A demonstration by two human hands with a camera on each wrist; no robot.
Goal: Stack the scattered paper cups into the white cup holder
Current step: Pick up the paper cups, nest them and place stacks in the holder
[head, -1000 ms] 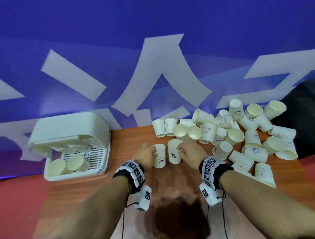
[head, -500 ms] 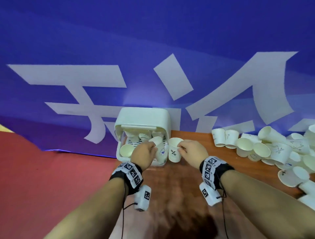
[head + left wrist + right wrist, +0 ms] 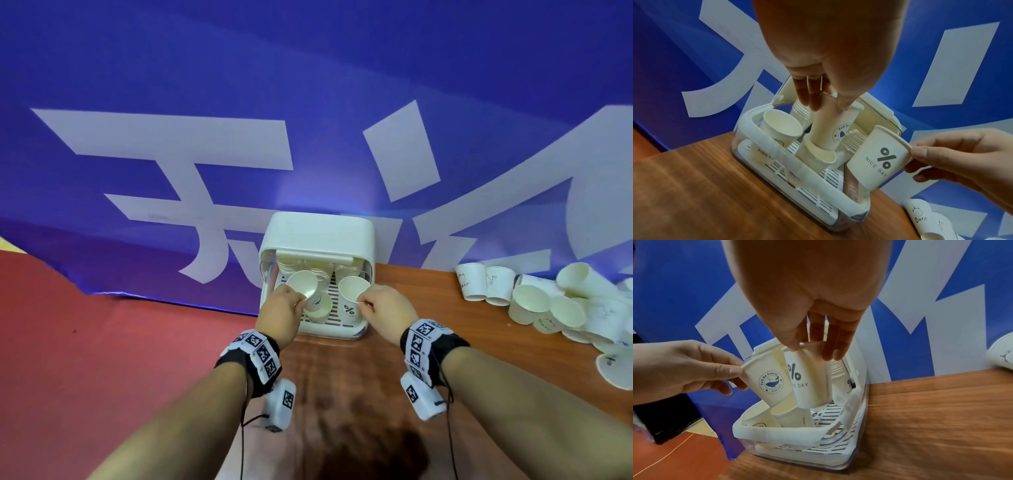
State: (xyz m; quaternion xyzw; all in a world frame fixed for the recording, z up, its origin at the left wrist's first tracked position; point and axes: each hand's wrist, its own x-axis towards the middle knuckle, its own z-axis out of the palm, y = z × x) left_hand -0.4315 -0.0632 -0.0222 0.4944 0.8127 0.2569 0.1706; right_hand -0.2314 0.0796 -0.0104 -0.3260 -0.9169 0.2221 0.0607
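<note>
Since the earlier frames, both hands have carried their cups away from the scattered pile and now hover over the white cup holder (image 3: 317, 236), which has come to the middle of the head view.

On the left, the left hand (image 3: 281, 313) pinches the rim of the whale-print cup (image 3: 767, 379) between thumb and fingers (image 3: 807, 95), its base already dipping into the mouth of an empty cup (image 3: 818, 155) lying tilted in the tray. A further cup (image 3: 780, 128) stands at the holder's left wall. To the right, the right hand (image 3: 385, 308) pinches the rim of the percent-sign cup (image 3: 878, 158), tilted and hanging just above the slatted floor. Far right on the surface (image 3: 359, 377) lies the pile of loose cups (image 3: 548, 301).

This looks like the nesting step: the left cup needs pushing down along the lower cup's axis until seated, and the right cup needs a stack to drop into.

The left wrist view shows nested stacks at the holder's back, which the head view barely resolves; the right wrist view alone makes the whale print readable.
</note>
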